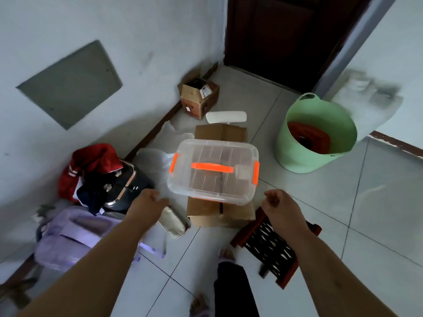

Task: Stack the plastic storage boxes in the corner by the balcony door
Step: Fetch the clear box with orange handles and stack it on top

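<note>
A clear plastic storage box point(212, 171) with an orange handle and orange side clips sits on top of a brown cardboard box point(220, 211) on the tiled floor. My left hand point(150, 201) is just off the box's near left corner, fingers loosely curled, holding nothing. My right hand point(278, 202) is just off the near right corner, fingers curled in, also holding nothing. Neither hand touches the box. A dark wooden door point(286, 37) stands at the back.
A green plastic tub point(318, 136) with something red inside stands right. A small open carton point(199, 97) sits by the wall. Red clothing and a dark case point(103, 175), a lilac backpack point(75, 234), and a red slatted stool point(274, 245) crowd the floor near me.
</note>
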A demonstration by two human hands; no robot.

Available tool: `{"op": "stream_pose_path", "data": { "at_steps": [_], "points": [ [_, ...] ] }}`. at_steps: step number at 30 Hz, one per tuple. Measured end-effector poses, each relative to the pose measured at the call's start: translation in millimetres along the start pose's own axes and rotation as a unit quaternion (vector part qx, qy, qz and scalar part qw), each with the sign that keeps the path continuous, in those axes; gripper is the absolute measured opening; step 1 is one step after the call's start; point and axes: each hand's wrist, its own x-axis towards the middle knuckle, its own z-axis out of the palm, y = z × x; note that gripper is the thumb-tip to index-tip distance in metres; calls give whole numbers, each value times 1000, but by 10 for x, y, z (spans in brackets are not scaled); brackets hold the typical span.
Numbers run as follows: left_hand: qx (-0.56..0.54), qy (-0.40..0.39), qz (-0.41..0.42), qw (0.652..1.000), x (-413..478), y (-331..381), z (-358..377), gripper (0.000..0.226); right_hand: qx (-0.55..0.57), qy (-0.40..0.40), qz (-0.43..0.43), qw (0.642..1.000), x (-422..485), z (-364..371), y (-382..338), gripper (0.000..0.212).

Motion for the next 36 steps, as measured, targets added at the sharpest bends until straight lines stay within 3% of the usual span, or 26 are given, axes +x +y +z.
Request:
{"op": "stream_pose_path", "data": {
  "at_steps": [5, 11, 19, 24, 29, 36],
  "points": [
    [-15, 17, -65, 998, 681, 285, 122, 47, -27, -7, -11, 1000, 928, 26, -328, 40],
    [-53, 10, -151, 987, 1315, 444, 364, 74, -82, -25, 11, 996, 1800, 200, -528, 55],
    [-52, -3, -239, 970, 2011, 376, 693, 89, -122, -39, 71, 989, 2524, 527, -415, 78],
    [-62, -16, -282, 957, 2199, 304, 834, 100, -122, -52, 94, 987, 2749, 619, -312, 79],
    [-152, -53, -320, 934, 2267, 248, 861, 88, -123, -39, 102, 986, 2793, 647, -245, 74],
    [-163, -5, -281, 946, 2309, 319, 738, 80, -114, -32, 124, 985, 2718, 609, -245, 65]
  ]
}}
